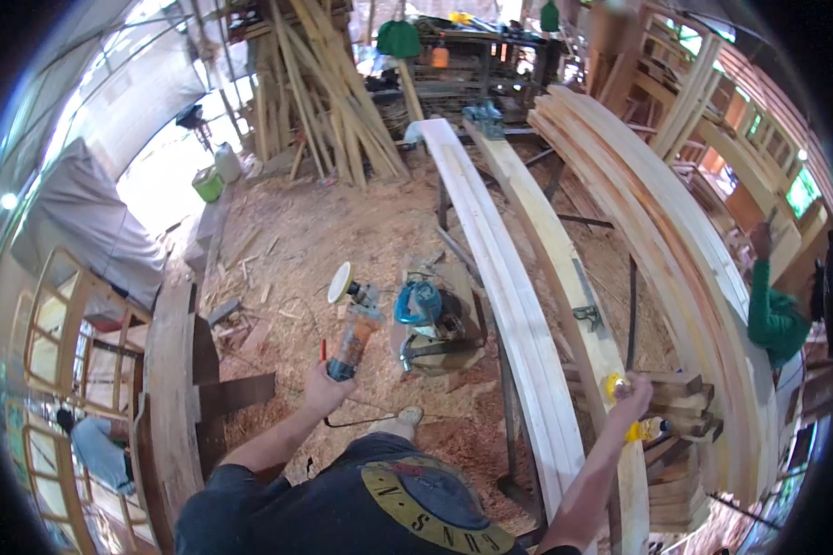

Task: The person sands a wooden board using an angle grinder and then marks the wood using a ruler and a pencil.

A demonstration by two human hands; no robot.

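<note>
My left hand point(327, 390) is closed around the rear of an angle grinder point(354, 340), whose pale round disc point(340, 282) points up and away from me. A thin red stick point(323, 351) rises beside that hand's fingers. My right hand point(631, 400) is closed over a yellow tool point(639, 431) above the narrow plank point(565, 250); my fingers hide much of it, so its kind is unclear. A small metal clamp-like piece point(586, 315) sits farther along this plank. To its left runs a long pale beam point(504, 264).
A blue circular saw point(420, 304) rests on a low stump, with a hammer point(440, 349) beside it. Curved boards point(657, 231) are stacked on the right, where a person in a green sleeve point(776, 324) stands. Sawdust covers the floor point(333, 217). Another person point(102, 449) is at lower left.
</note>
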